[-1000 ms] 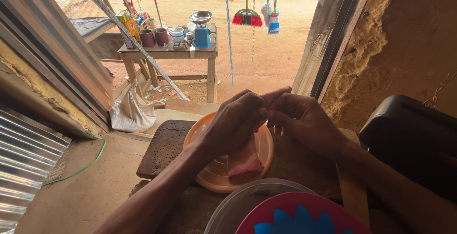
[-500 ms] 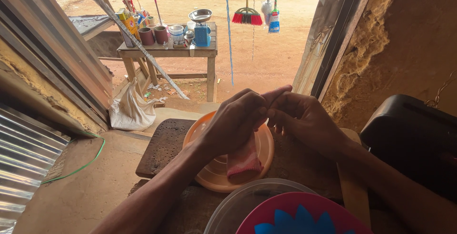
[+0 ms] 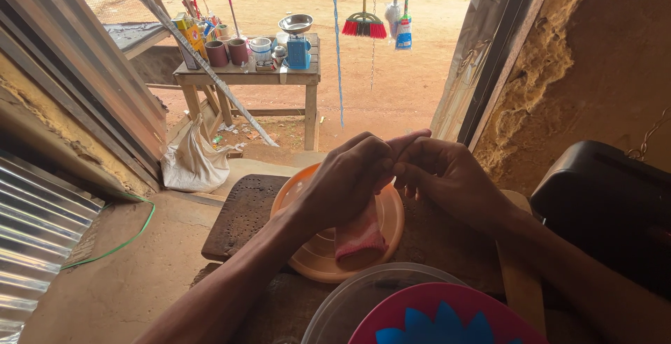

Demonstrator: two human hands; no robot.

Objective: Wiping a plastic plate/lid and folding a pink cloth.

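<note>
My left hand point(image 3: 346, 180) and my right hand point(image 3: 447, 176) meet fingertip to fingertip above an orange plastic bowl point(image 3: 307, 256). A pink cloth-like piece point(image 3: 360, 235) hangs from under my left hand down into the bowl. The fingers of both hands are pinched together on something small that I cannot make out. The bowl rests on a dark wooden board point(image 3: 241, 211) on the ground.
A clear plastic lid point(image 3: 342, 302) and a pink bowl with blue shapes point(image 3: 440, 316) lie close in front. A black box point(image 3: 608, 204) stands at right. Outside the doorway are a wooden table point(image 3: 244, 75) with cups and a scale, a white sack point(image 3: 192, 162), hanging brooms point(image 3: 363, 22).
Both hands stay joined over the bowl; the fingers shift only slightly and the pink piece hangs a little lower.
</note>
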